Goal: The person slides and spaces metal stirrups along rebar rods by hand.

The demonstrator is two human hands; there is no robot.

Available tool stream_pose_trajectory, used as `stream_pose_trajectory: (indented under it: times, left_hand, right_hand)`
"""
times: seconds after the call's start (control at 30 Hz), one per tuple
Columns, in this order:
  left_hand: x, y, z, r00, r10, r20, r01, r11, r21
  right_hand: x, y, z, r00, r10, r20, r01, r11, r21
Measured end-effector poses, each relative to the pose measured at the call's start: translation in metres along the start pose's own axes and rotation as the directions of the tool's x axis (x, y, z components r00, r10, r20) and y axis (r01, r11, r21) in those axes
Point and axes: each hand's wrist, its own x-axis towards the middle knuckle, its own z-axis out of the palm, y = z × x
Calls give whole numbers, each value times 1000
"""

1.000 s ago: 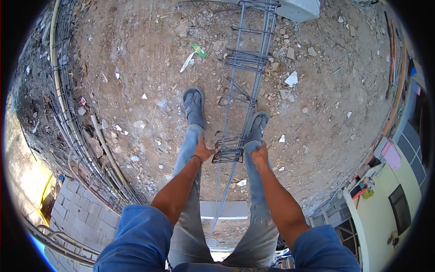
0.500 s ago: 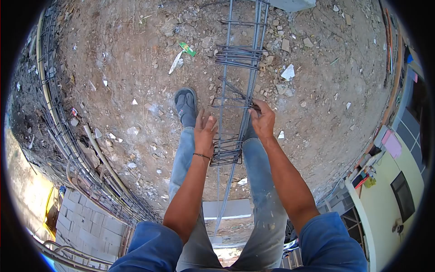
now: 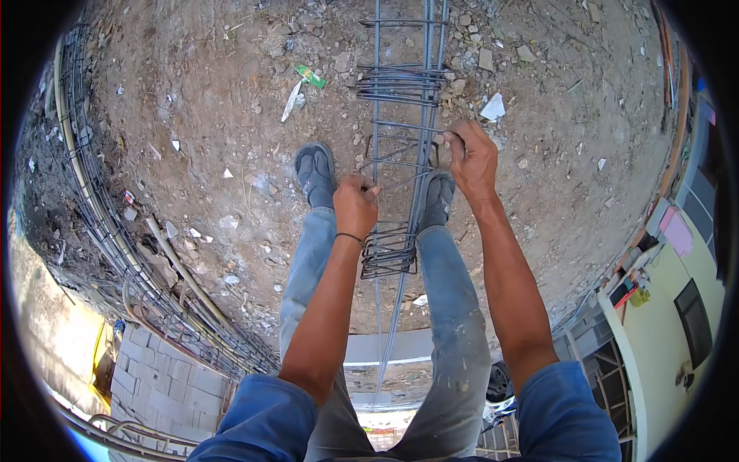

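Note:
Long steel rebars [image 3: 422, 185] run between my legs, with square wire stirrups around them. One bunch of stirrups [image 3: 400, 86] sits farther out, and another bunch [image 3: 387, 256] lies close to my knees. Between the bunches are a few separate stirrups [image 3: 402, 163], some of them tilted. My left hand [image 3: 356, 206] is closed at the left side of the bars, its fingers pinching the corner of a slanted stirrup. On the right, my right hand [image 3: 473, 160] pinches stirrup wire between thumb and curled fingers. My hand hides the exact grip there.
My sandalled feet [image 3: 314, 169] stand on either side of the bars on stony dirt [image 3: 231, 115]. Bundled rebar cages [image 3: 108, 208] curve along the left. A green wrapper [image 3: 310, 75] and broken tile pieces [image 3: 493, 107] litter the ground. Stacked blocks [image 3: 158, 377] lie at lower left.
My left hand has gone from spread fingers to a pinch on a stirrup. My right hand has moved outward and up to the right. The stirrups between the bunches have shifted apart.

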Motion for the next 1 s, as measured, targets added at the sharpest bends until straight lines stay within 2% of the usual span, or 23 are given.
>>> stream_pose_trajectory:
  times: [0.07,0.1,0.13,0.17,0.2,0.27,0.3,0.37,0.4,0.47,0.53,0.6,0.63,0.7,0.73,0.77,0.8,0.83,0.93,1.0]
  left_hand:
    - [-2,-4,-1,999,37,18,-38,998,56]
    - [-2,-6,-2,996,-26,91,20,998,64]
    - [-4,-8,-3,982,-92,164,81,994,76]
    - [-4,-8,-5,980,-96,174,84,994,74]
    - [-1,-7,-8,976,-76,206,59,994,87]
    - [1,-2,-14,970,-56,237,34,995,98]
    - [2,-1,-17,963,-14,269,-6,997,73]
    - [4,4,-20,953,35,301,-52,997,50]
    - [3,6,-20,955,47,293,-66,996,57]
    - [1,5,-19,956,61,287,-84,994,69]
    - [-2,0,-15,978,143,150,-151,988,40]
    - [-3,-6,-16,969,155,195,-165,986,38]
    - [-4,-8,-16,957,161,241,-173,984,31]
    - [-7,-14,-14,934,182,308,-206,978,46]
    - [-8,-17,-14,908,197,369,-235,970,59]
    - [-10,-21,-13,909,200,365,-237,970,57]
    - [-13,-25,-14,877,123,465,-195,975,111]
    - [-16,-28,-13,832,39,553,-157,973,169]
    - [-28,-41,-3,791,-27,611,-140,964,224]
    - [-29,-38,-3,795,-18,606,-144,965,218]
  right_hand:
    - [8,7,-4,991,-114,65,116,993,-29]
    - [6,8,-3,992,-108,63,110,993,-35]
    - [2,8,1,997,66,30,-68,995,78]
    - [-3,10,2,970,241,16,-240,952,193]
    - [-10,17,2,969,246,16,-244,952,186]
    - [-34,35,9,906,416,81,-423,872,247]
    - [-45,38,13,907,415,78,-421,873,248]
    - [-67,37,24,809,527,260,-584,672,455]
    - [-71,31,28,810,528,256,-582,671,459]
    - [-79,25,38,784,530,324,-590,470,657]
    - [-81,33,53,823,471,318,-539,470,699]
    - [-78,33,60,760,554,340,-617,451,645]
    - [-78,33,61,760,556,336,-615,450,648]
    - [-74,30,60,800,538,264,-587,613,530]
    - [-72,28,58,803,536,261,-584,615,530]
    - [-74,28,55,804,537,253,-591,679,436]
    - [-75,28,53,807,537,245,-590,734,336]
    - [-75,28,51,810,532,245,-586,738,335]
    - [-77,32,44,770,551,321,-629,741,236]
    - [-68,20,33,817,544,192,-546,837,-48]
